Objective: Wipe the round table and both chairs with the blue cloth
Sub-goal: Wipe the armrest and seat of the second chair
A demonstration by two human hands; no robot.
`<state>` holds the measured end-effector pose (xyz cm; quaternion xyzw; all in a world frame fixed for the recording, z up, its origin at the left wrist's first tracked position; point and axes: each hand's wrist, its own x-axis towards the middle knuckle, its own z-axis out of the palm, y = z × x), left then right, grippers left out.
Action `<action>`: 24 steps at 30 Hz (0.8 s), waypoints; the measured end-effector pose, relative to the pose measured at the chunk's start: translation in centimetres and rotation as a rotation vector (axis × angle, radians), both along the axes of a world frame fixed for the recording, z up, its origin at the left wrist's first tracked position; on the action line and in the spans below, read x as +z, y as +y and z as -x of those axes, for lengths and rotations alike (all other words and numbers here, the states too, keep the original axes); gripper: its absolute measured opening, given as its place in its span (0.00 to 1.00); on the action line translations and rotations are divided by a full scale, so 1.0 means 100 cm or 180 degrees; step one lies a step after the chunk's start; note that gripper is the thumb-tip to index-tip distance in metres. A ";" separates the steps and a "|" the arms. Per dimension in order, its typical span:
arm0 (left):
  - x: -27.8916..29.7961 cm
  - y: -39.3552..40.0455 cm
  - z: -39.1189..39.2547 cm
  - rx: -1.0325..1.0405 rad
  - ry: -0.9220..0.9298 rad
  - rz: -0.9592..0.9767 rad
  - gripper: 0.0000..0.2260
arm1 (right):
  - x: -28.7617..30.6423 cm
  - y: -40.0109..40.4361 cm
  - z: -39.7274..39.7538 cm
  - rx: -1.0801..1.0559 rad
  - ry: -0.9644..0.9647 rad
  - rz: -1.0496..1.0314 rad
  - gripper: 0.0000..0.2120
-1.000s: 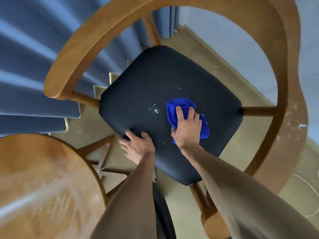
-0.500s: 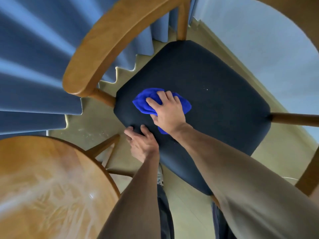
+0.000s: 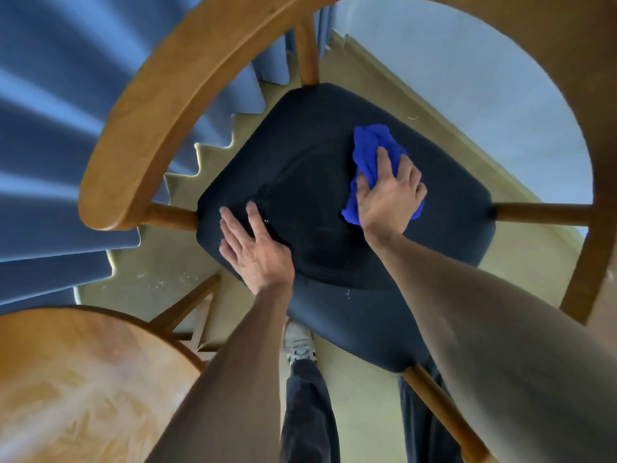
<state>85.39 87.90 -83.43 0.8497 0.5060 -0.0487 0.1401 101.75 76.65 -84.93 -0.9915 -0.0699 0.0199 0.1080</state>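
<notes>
A wooden chair with a curved backrest and a dark padded seat stands below me. My right hand presses the crumpled blue cloth onto the right part of the seat, fingers spread over it. My left hand rests flat on the seat's near-left corner, fingers straight. The round wooden table shows at the lower left, its top streaked with wipe marks.
Blue curtains hang at the left and reach the yellowish floor. A pale wall runs behind the chair. My legs and a white shoe stand between the table and the chair.
My right hand has swept the blue cloth from the seat's left side to its right. My left hand has flattened on the seat's corner. The view has shifted.
</notes>
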 end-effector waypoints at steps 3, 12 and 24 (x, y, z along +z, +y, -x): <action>0.008 -0.008 -0.026 -0.0513 -0.0051 0.0251 0.31 | 0.006 -0.006 0.035 -0.0052 0.0168 -0.0002 0.25; 0.015 -0.065 -0.041 -0.0958 0.0336 0.0621 0.26 | 0.037 -0.066 0.140 0.0332 0.0731 0.0033 0.32; 0.010 -0.042 -0.025 -0.0487 0.0463 0.0331 0.28 | 0.036 -0.070 0.010 -0.1108 0.0769 -0.0324 0.26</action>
